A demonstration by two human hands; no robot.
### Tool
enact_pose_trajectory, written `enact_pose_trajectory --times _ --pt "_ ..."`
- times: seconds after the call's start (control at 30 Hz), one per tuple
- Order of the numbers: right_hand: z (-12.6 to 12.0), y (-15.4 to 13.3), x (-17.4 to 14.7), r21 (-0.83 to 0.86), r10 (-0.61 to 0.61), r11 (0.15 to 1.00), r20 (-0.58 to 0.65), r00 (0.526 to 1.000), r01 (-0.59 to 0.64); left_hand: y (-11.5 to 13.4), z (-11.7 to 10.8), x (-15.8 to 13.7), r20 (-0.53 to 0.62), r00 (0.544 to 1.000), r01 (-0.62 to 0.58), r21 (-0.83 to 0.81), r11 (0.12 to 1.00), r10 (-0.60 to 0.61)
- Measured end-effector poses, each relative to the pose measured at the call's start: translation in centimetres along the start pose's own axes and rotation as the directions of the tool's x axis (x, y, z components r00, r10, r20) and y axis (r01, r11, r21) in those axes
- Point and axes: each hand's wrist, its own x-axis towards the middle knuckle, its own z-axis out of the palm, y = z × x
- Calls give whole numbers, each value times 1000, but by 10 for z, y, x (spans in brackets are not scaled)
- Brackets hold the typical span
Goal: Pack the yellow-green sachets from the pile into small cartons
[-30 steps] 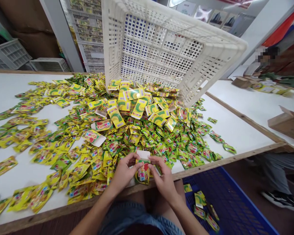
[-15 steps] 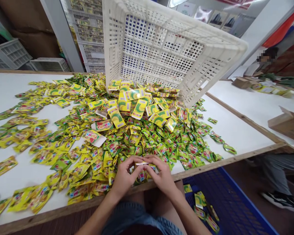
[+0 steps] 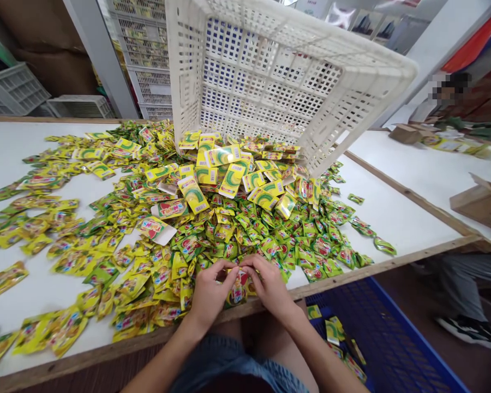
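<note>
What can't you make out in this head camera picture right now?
All in the head view:
Small box: top mostly covered by the left hand and right hand.
White crate: part of its upper rim cut off by the top edge.
Blue crate: near end cut off by the bottom edge.
Sachets: fine print too small to read.

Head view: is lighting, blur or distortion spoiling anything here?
Head view: white tabletop bright, blue crate below its edge darker; head view, top: white crate looks stretched toward the upper right, probably wide-angle distortion; head view, lower centre: small box partly hidden by fingers, fine print unreadable; head view, right: shoe looks slightly soft.
</note>
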Motion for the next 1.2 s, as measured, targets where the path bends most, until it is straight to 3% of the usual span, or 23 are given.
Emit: enact_pose_trajectory --times 0.27,0.6,0.83,1.03,1.13,1.2 --pt "-7 6 14 -137 -46 988 139 989 65 1 0 6 -16 999 29 90 996 -28" --pt "-12 4 21 -113 -10 993 210 978 34 6 -5 11 21 999 36 65 997 -38" --pt "4 18 -11 228 129 964 35 991 -133 -9 -7 -4 34 994 -111 69 991 108" --pt "24 14 -17 390 261 894 -52 964 -221 -1 -12 -3 125 986 -124 108 986 110" --pt "3 5 -21 309 256 932 -185 949 -191 13 -15 5 171 981 -97 35 995 90" --pt "-32 4 -37 156 252 965 -304 919 -213 20 -26 19 138 986 -99 15 995 96"
